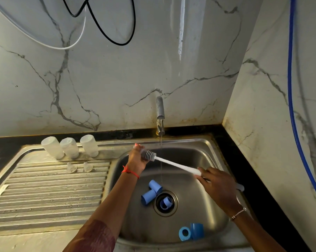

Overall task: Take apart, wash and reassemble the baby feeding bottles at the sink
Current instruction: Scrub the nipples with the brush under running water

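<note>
My left hand point(138, 157) grips a small clear part over the sink's back left corner, with the grey bristle head of a bottle brush point(150, 155) pushed into it. My right hand point(217, 184) holds the brush's white handle point(179, 165). Three clear bottle bodies point(70, 147) stand upside down at the back of the draining board. Two clear teats point(80, 167) lie in front of them. Several blue caps and collars point(151, 192) lie in the sink basin point(204, 160), one over the drain point(165, 202) and two near the front edge point(190, 231).
The tap point(160, 113) runs a thin stream of water into the basin. The ribbed steel draining board point(53, 190) lies to the left. A black counter edge point(244, 160) borders the sink on the right. Marble walls stand behind and to the right, with cables hanging.
</note>
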